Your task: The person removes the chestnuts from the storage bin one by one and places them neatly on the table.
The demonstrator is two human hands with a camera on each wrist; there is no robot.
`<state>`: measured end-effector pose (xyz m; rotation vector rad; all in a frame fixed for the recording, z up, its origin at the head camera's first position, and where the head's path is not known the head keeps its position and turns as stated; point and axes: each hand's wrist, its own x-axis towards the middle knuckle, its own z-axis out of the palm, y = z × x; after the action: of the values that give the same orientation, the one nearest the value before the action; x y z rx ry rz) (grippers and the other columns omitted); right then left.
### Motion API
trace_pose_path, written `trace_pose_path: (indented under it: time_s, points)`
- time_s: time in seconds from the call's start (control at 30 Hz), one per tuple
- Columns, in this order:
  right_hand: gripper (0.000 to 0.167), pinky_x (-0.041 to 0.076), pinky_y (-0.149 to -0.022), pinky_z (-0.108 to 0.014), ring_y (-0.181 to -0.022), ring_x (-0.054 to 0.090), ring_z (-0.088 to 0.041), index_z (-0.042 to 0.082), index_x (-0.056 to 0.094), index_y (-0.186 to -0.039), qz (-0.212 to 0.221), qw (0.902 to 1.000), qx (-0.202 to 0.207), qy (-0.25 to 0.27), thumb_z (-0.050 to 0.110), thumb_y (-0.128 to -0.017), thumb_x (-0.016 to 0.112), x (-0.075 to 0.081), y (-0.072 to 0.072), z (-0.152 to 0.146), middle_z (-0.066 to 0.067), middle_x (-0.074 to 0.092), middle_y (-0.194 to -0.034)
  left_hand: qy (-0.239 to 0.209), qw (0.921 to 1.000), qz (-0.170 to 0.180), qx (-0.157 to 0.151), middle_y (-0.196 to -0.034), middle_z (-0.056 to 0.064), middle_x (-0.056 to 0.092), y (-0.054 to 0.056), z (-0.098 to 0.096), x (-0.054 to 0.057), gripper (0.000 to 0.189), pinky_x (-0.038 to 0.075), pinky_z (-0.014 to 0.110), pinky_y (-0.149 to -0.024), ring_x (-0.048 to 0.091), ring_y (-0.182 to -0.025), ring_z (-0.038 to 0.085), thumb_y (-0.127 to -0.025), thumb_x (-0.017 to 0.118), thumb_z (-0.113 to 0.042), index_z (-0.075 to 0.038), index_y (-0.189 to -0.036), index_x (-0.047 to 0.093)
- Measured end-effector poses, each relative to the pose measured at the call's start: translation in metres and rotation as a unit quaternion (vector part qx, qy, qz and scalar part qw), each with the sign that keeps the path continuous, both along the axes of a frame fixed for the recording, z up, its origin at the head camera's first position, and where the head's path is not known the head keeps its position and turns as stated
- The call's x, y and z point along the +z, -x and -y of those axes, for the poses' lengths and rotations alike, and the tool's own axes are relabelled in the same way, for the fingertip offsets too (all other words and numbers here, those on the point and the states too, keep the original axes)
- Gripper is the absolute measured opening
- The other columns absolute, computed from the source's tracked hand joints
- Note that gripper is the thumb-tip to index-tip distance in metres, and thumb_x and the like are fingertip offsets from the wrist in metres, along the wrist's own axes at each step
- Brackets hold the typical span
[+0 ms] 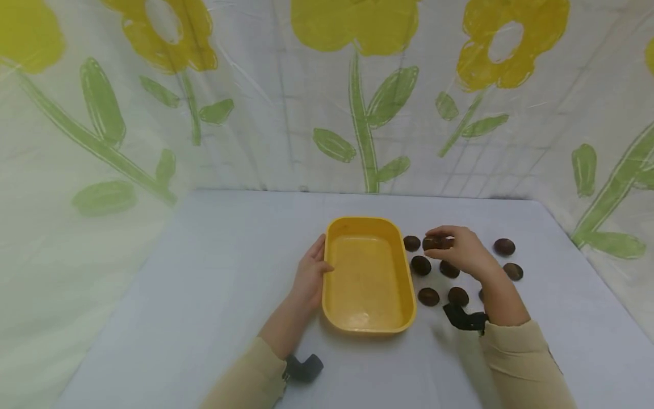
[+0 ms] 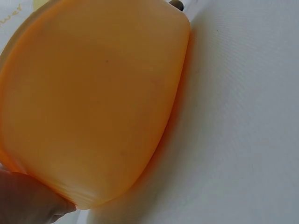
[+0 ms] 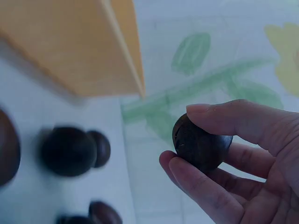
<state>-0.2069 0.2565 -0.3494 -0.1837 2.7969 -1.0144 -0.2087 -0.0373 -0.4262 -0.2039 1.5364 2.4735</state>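
A yellow, rounded rectangular plastic tub [image 1: 365, 272] lies in the middle of the head view with nothing inside it. My left hand [image 1: 306, 278] grips its left side, the thumb hooked over the rim and the fingers along the outer wall. Right of the tub, my right hand [image 1: 466, 250] pinches a dark brown, smooth egg-shaped piece [image 3: 201, 142] between thumb and fingertips. The right wrist view shows fine pale scratches on it. Several like pieces lie on the table around that hand, the closest to the tub being a dark oval one [image 1: 421, 265].
Two more dark pieces lie farther right, one [image 1: 504, 247] behind the other [image 1: 513, 271]. Another pair [image 1: 428, 296] sits near the right wrist's black camera mount [image 1: 465, 318]. The white table [image 1: 230, 255] ends at a flower-painted curtain [image 1: 265, 125].
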Motion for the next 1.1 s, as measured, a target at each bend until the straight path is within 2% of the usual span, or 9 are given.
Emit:
trace_pose_path:
  time_s: [0.27,0.37,0.43,0.53,0.6,0.67,0.77,0.97,1.1]
  points:
    - [0.053,0.051,-0.080,-0.040,-0.111,0.055,-0.040,-0.004,0.051,-0.127,-0.032,0.9975,-0.061,-0.012,0.026,-0.086,0.064,-0.011,-0.026,-0.056,-0.028,0.057,-0.121,-0.002,1.0000,-0.004,-0.001,-0.156,0.006,0.019,-0.001,0.002,0.003,0.082,0.020,0.038,-0.117,0.017,-0.144,0.021,-0.073,0.036,0.019,-0.013,-0.148,0.026]
    - [0.058,0.047,-0.083,-0.045,-0.097,0.060,-0.015,-0.005,0.050,-0.128,-0.022,0.9958,-0.088,-0.013,0.030,-0.085,0.065,-0.015,-0.034,-0.078,-0.030,0.056,-0.122,0.002,1.0000,-0.007,-0.001,-0.156,0.007,0.019,-0.001,0.002,0.003,0.082,0.019,0.038,-0.117,0.016,-0.144,0.021,-0.073,0.036,0.018,-0.013,-0.148,0.025]
    - [0.060,0.046,-0.083,-0.049,-0.090,0.054,0.001,-0.006,0.048,-0.129,-0.012,0.9942,-0.106,-0.010,0.032,-0.085,0.065,-0.018,-0.040,-0.093,-0.029,0.056,-0.122,0.002,1.0000,-0.007,-0.003,-0.156,0.007,0.019,-0.001,0.002,0.003,0.082,0.019,0.037,-0.117,0.016,-0.144,0.021,-0.073,0.036,0.018,-0.012,-0.148,0.025]
    - [0.064,0.046,-0.080,-0.048,-0.080,0.041,0.020,-0.005,0.048,-0.129,-0.001,0.9907,-0.136,-0.006,0.035,-0.084,0.065,-0.025,-0.049,-0.113,-0.001,0.065,-0.105,0.004,1.0000,-0.008,-0.003,-0.156,0.007,0.018,-0.001,0.001,0.003,0.082,0.019,0.037,-0.117,0.017,-0.144,0.021,-0.073,0.036,0.018,-0.012,-0.148,0.025]
    - [0.064,0.046,-0.076,-0.038,-0.077,0.041,0.024,-0.005,0.049,-0.128,0.001,0.9886,-0.150,0.000,0.036,-0.083,0.066,-0.031,-0.055,-0.125,0.023,0.058,-0.094,0.004,1.0000,-0.008,-0.003,-0.156,0.007,0.018,-0.001,0.001,0.004,0.082,0.020,0.038,-0.117,0.017,-0.144,0.021,-0.073,0.036,0.018,-0.012,-0.148,0.025]
    - [0.063,0.043,-0.072,-0.026,-0.075,0.038,0.028,-0.005,0.050,-0.127,0.001,0.9865,-0.164,0.009,0.037,-0.083,0.067,-0.036,-0.059,-0.135,0.038,0.044,-0.085,0.001,1.0000,-0.006,-0.003,-0.156,0.007,0.018,-0.002,0.001,0.004,0.082,0.020,0.038,-0.117,0.017,-0.144,0.021,-0.072,0.036,0.018,-0.012,-0.148,0.025]
    - [0.062,0.039,-0.065,-0.016,-0.075,0.041,0.027,-0.005,0.051,-0.126,0.002,0.9838,-0.178,0.025,0.035,-0.082,0.067,-0.045,-0.063,-0.146,0.043,0.042,-0.082,-0.002,1.0000,-0.006,-0.002,-0.156,0.008,0.018,-0.002,0.001,0.003,0.082,0.019,0.038,-0.117,0.017,-0.144,0.021,-0.072,0.035,0.018,-0.011,-0.148,0.024]
    - [0.061,0.043,-0.075,-0.034,-0.071,0.039,0.025,-0.004,0.053,-0.124,0.028,0.9771,-0.208,0.033,0.036,-0.081,0.068,-0.060,-0.069,-0.157,0.042,0.042,-0.078,0.001,1.0000,-0.007,-0.005,-0.156,0.008,0.018,-0.002,0.000,0.002,0.083,0.019,0.038,-0.117,0.017,-0.144,0.022,-0.072,0.035,0.019,-0.012,-0.148,0.024]
    - [0.060,0.043,-0.073,-0.031,-0.071,0.038,0.024,-0.003,0.055,-0.123,0.034,0.9750,-0.218,0.027,0.037,-0.081,0.068,-0.067,-0.070,-0.161,0.041,0.042,-0.076,-0.003,0.9999,-0.010,-0.008,-0.156,0.008,0.018,-0.002,0.000,0.001,0.083,0.020,0.038,-0.117,0.017,-0.144,0.022,-0.072,0.035,0.018,-0.012,-0.148,0.024]
